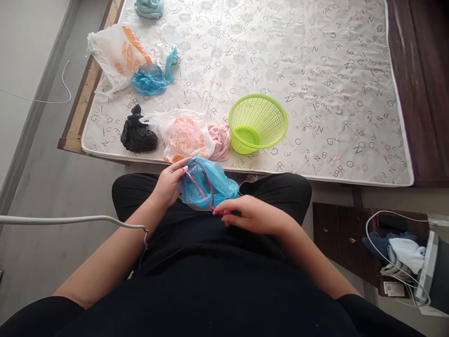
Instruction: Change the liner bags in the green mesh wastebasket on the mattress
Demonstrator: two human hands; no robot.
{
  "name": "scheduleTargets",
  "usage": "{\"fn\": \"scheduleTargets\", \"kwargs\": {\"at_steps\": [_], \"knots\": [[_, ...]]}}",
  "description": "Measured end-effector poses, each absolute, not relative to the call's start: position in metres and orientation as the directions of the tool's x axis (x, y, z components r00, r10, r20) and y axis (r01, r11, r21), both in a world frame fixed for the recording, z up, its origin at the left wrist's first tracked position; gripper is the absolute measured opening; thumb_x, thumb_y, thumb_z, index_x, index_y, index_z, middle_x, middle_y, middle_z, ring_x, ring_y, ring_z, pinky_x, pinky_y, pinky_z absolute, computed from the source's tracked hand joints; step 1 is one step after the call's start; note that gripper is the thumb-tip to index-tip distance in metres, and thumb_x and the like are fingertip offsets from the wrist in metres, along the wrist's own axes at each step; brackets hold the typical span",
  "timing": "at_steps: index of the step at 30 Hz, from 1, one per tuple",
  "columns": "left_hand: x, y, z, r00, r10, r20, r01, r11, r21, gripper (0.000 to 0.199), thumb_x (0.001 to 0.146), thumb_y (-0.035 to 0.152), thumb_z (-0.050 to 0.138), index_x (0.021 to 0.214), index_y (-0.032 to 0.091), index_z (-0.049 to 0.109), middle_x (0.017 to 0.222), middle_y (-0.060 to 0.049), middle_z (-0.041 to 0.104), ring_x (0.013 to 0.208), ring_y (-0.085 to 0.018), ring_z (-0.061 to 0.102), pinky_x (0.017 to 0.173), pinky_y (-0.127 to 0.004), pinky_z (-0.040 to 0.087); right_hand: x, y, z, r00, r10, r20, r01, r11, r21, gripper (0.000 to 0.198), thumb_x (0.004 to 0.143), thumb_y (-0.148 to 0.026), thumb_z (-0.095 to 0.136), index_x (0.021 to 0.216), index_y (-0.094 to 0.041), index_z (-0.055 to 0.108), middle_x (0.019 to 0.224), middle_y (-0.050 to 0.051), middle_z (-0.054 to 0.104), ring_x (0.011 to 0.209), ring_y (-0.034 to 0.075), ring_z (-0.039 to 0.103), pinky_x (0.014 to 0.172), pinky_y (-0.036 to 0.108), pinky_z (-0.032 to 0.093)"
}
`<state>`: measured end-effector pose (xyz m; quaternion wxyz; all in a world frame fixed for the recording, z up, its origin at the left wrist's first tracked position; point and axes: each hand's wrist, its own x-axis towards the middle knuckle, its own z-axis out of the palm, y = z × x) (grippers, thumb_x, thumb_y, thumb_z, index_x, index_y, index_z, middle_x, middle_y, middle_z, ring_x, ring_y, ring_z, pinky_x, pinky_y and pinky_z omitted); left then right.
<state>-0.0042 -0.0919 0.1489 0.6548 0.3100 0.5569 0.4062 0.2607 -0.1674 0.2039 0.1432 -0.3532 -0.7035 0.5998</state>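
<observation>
A thin blue plastic bag (196,182) with a red drawstring (200,191) is held over my lap. My left hand (169,183) pinches the bag's left edge and one end of the red string. With its fingers closed, my right hand (250,214) grips the string at the bag's lower right. Just past the bag, a white plastic bag with orange print (185,135) lies on the mattress edge, a pink cloth (220,140) beside it. To the right of the cloth stands a green plastic basket (257,122), tilted toward me in view.
On the letter-patterned mattress (333,93) lie a knotted black bag (138,131), a crumpled blue bag (149,79), another white bag (115,54) and a teal cloth bundle (149,8). A dark nightstand (345,234) at right holds clothes and a cable. A grey cord (77,218) crosses at left.
</observation>
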Motion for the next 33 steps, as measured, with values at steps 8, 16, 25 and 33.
{"fn": "scheduleTargets", "kwargs": {"at_steps": [8, 16, 25, 33], "knots": [[0.004, -0.097, 0.168, 0.149, 0.898, -0.415, -0.287, 0.441, 0.85, 0.053, 0.072, 0.053, 0.088, 0.113, 0.021, 0.076, 0.116, -0.01, 0.076, 0.105, -0.026, 0.072, 0.085, -0.033, 0.06, 0.242, -0.174, 0.206, -0.541, 0.82, 0.188, 0.34, 0.418, -0.842, 0.03, 0.101, -0.028, 0.057, 0.128, -0.031, 0.071, 0.138, 0.008, 0.068, 0.132, 0.027, 0.061, 0.114, 0.047, 0.05], [0.018, -0.107, 0.181, 0.403, 0.846, -0.35, 0.174, 0.304, 0.937, 0.034, 0.07, 0.017, 0.086, 0.103, 0.021, 0.08, 0.102, -0.007, 0.076, 0.087, -0.022, 0.07, 0.074, -0.03, 0.057, 0.222, -0.145, 0.162, -0.171, 0.98, 0.103, 0.549, 0.182, -0.816, 0.072, 0.093, -0.032, 0.069, 0.159, -0.026, 0.039, 0.151, 0.014, 0.056, 0.141, 0.034, 0.052, 0.118, 0.055, 0.044], [-0.012, -0.092, 0.153, 0.435, 0.88, -0.192, 0.584, -0.114, 0.804, 0.071, 0.069, 0.001, 0.063, 0.134, 0.029, 0.071, 0.116, -0.006, 0.072, 0.106, -0.026, 0.066, 0.104, -0.038, 0.049, 0.257, -0.146, 0.174, 0.039, 0.956, 0.29, 0.674, 0.189, -0.714, 0.046, 0.088, -0.01, 0.05, 0.128, -0.028, 0.064, 0.116, 0.01, 0.068, 0.113, 0.028, 0.066, 0.097, 0.044, 0.058], [-0.056, -0.071, 0.111, 0.111, 0.966, -0.235, 0.591, 0.126, 0.797, 0.024, 0.062, 0.004, 0.071, 0.075, 0.024, 0.074, 0.087, -0.008, 0.071, 0.101, -0.031, 0.067, 0.094, -0.033, 0.053, 0.311, -0.142, 0.174, 0.241, 0.877, 0.416, 0.799, 0.064, -0.598, 0.026, 0.09, -0.012, 0.046, 0.102, -0.024, 0.065, 0.101, 0.009, 0.065, 0.105, 0.027, 0.065, 0.098, 0.049, 0.056]]}}
